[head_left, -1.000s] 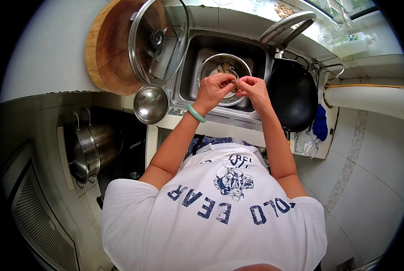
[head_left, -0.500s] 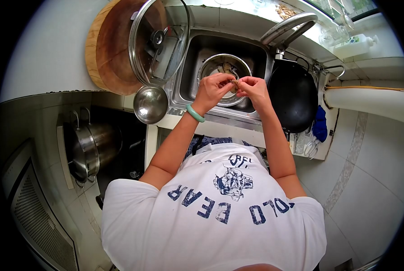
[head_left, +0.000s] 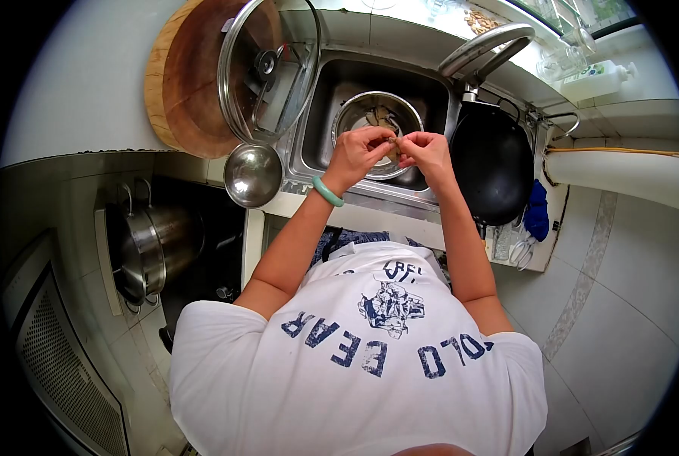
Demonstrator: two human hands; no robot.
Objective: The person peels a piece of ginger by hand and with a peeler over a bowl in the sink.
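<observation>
Over the sink, my left hand (head_left: 353, 156), with a green bangle (head_left: 328, 191) at the wrist, pinches a small brownish piece (head_left: 394, 144) that looks like a shrimp. My right hand (head_left: 428, 154) pinches the same piece from the other side, fingertips close to those of the left. Fingers cover most of it. Directly below is a round metal bowl (head_left: 418, 114) standing in the steel sink (head_left: 324, 95). More grey-brown pieces (head_left: 381, 118) lie in the bowl, partly hidden by my hands.
Left of the sink are a glass lid (head_left: 314, 45), a round wooden board (head_left: 174, 83) and a metal ladle-like bowl (head_left: 253, 175). A black wok (head_left: 493, 163) stands to the right, below the faucet (head_left: 499, 38). A steel pot (head_left: 153, 247) is at lower left.
Both hands keep nearly the same place, with only slight finger movement around the small piece. The bowl and surroundings have not moved.
</observation>
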